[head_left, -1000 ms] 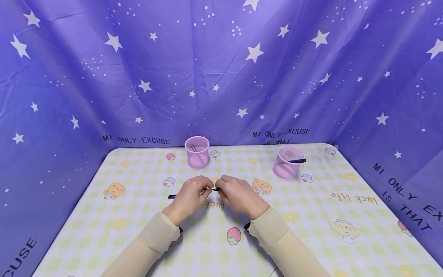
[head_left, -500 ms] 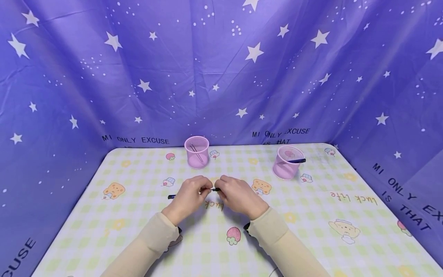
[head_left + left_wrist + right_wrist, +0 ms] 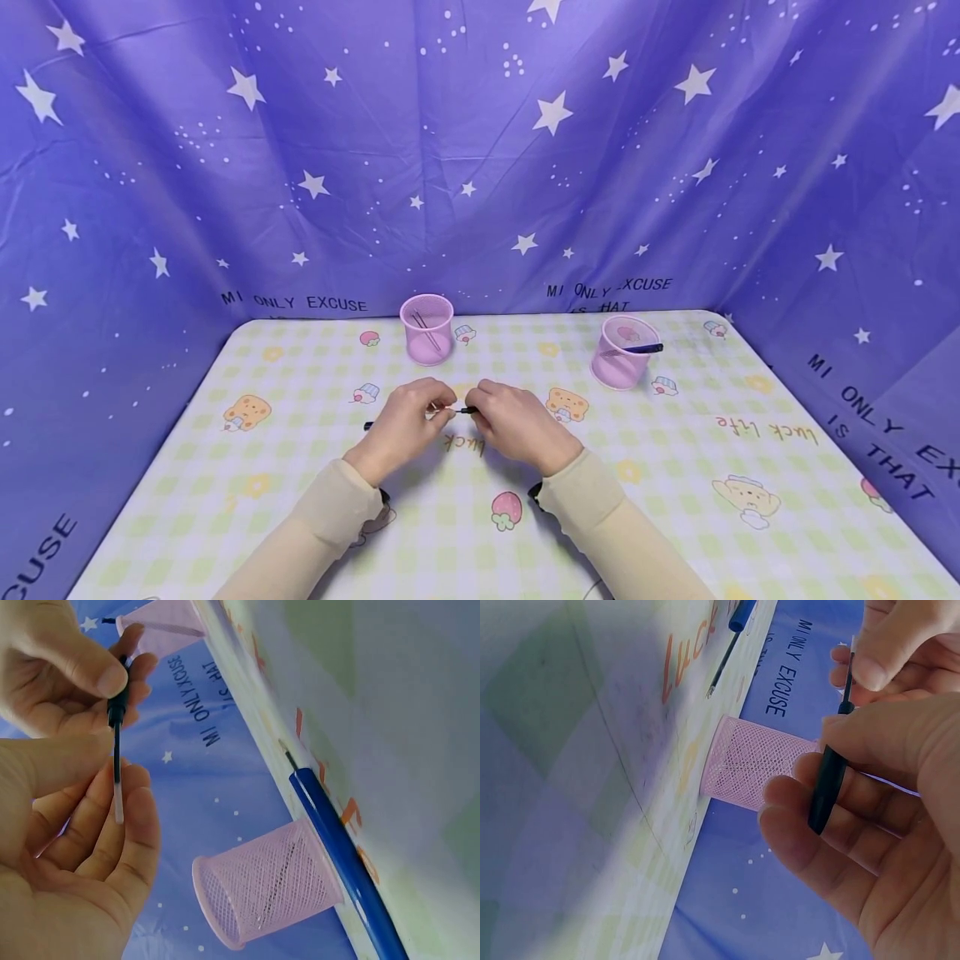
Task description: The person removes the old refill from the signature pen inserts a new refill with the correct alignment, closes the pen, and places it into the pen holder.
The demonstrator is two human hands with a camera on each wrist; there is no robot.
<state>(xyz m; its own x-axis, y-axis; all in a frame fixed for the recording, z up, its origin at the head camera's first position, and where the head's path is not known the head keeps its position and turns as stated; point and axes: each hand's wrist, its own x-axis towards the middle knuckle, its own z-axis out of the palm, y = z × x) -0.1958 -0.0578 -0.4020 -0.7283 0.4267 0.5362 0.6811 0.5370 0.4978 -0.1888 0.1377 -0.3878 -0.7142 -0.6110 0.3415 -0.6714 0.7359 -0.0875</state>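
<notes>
From my feed, the left hand [image 3: 401, 422] pinches a thin refill [image 3: 117, 761] between thumb and fingers, and the right hand [image 3: 517, 422] grips a dark pen piece [image 3: 827, 791], the refill running out of its end. Both are held up above the table [image 3: 180, 500], between my two hands. What worries me is that slim tube: an off-line pull or push would probably bend it, and a loose pinch could let it slip and drop. I also can't see inside the dark piece, so forcing a snag there seems a risk.

Below the left hand a blue pen barrel [image 3: 343, 862] lies on the table, partly hidden from the head camera; a knock might set it rolling. Past the hands stand two pink mesh cups, the left cup [image 3: 429, 350] with thin sticks [image 3: 427, 333] inside, the right cup [image 3: 617, 372] with a dark pen [image 3: 645, 348] jutting over its rim, easily caught by a sleeve
</notes>
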